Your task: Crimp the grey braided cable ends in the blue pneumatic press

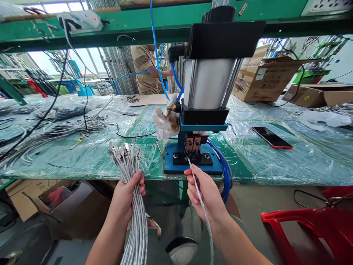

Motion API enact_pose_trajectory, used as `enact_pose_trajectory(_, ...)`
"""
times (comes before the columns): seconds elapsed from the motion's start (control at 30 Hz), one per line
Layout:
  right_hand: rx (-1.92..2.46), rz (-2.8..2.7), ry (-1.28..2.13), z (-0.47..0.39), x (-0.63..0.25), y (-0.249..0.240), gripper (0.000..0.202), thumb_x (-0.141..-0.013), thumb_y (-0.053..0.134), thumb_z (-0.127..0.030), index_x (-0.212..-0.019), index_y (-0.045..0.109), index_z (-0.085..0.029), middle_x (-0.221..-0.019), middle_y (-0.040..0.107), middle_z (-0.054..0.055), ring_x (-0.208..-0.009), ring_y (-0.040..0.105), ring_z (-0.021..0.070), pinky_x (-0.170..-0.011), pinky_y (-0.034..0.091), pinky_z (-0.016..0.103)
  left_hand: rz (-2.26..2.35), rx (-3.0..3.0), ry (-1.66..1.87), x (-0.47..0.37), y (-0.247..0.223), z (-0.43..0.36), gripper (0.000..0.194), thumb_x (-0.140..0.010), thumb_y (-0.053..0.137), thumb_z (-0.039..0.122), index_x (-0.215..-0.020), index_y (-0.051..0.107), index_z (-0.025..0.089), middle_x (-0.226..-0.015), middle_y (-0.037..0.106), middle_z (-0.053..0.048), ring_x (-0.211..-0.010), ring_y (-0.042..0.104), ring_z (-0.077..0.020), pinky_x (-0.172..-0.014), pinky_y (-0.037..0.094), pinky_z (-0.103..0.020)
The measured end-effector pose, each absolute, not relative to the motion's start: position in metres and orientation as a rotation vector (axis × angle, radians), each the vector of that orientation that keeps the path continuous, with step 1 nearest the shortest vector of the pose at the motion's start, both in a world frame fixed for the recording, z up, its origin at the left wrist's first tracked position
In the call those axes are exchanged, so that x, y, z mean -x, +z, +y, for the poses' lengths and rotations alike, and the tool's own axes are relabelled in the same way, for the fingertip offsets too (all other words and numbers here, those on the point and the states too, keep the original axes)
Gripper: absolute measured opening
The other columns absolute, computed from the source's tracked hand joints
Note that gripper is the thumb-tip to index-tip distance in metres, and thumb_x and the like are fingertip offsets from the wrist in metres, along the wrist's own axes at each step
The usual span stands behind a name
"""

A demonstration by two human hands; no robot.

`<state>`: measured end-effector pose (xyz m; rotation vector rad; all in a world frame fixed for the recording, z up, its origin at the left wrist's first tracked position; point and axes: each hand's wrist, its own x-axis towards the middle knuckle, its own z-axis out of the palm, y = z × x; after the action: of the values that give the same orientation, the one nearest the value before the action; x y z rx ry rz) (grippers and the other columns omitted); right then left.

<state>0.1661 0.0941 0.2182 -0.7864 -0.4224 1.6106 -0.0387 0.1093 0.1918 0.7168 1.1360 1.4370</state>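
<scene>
A thick bundle of clear-sleeved braided cables (135, 209) with metal terminals on its upper ends is gripped by my left hand (129, 195). My right hand (205, 191) pinches a single cable (202, 206) near its upper end. That end reaches into the jaws (193, 143) of a pneumatic press (206, 82), and its tip is hard to make out there. The press stands on a blue base plate (179, 166) at the table's front edge, just beyond my right hand. My left hand is left of the press, in front of the table edge.
Loose cables (55, 136) lie on the plastic-covered table (275, 169) at left. A white cloth (167, 123) hangs beside the press. Blue hoses (226, 176) curve down its right side. A phone (271, 137), cardboard boxes (264, 79) and a red chair (309, 224) are right. A person (145, 70) stands behind.
</scene>
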Motion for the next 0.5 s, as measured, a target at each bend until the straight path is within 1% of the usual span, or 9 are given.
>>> enact_pose_trajectory(0.13, 0.783, -0.400, 1.616, 0.105, -0.166, 0.220, 0.028, -0.077, 0.074, -0.037, -0.073, 0.066, -0.010, -0.053, 0.051, -0.006, -0.029, 0.029, -0.0009, -0.025, 0.028, 0.012, 1.138, -0.721, 1.433, 0.040, 0.191, 0.109, 0.029, -0.072, 0.080, 0.035, -0.075, 0.058, 0.015, -0.061, 0.054, 0.004, -0.046, 0.046, -0.0069, -0.042, 0.043, -0.020)
enact_pose_trajectory(0.33, 0.781, -0.436, 1.577, 0.105, -0.165, 0.211, 0.028, -0.079, 0.072, -0.038, -0.074, 0.067, -0.011, -0.053, 0.051, -0.006, -0.029, 0.030, -0.0003, -0.025, 0.026, 0.013, 1.136, -0.742, 1.420, 0.041, 0.191, 0.108, 0.029, -0.074, 0.078, 0.036, -0.075, 0.059, 0.014, -0.062, 0.054, 0.004, -0.046, 0.046, -0.0069, -0.042, 0.043, -0.020)
enact_pose_trajectory(0.5, 0.777, -0.449, 1.591, 0.106, -0.167, 0.208, 0.029, -0.077, 0.074, -0.039, -0.076, 0.066, -0.011, -0.054, 0.051, -0.006, -0.029, 0.031, 0.0002, -0.026, 0.027, 0.013, 1.142, -0.727, 1.419, 0.040, 0.193, 0.109, 0.030, -0.072, 0.080, 0.035, -0.074, 0.059, 0.014, -0.061, 0.054, 0.004, -0.046, 0.046, -0.0070, -0.042, 0.043, -0.021)
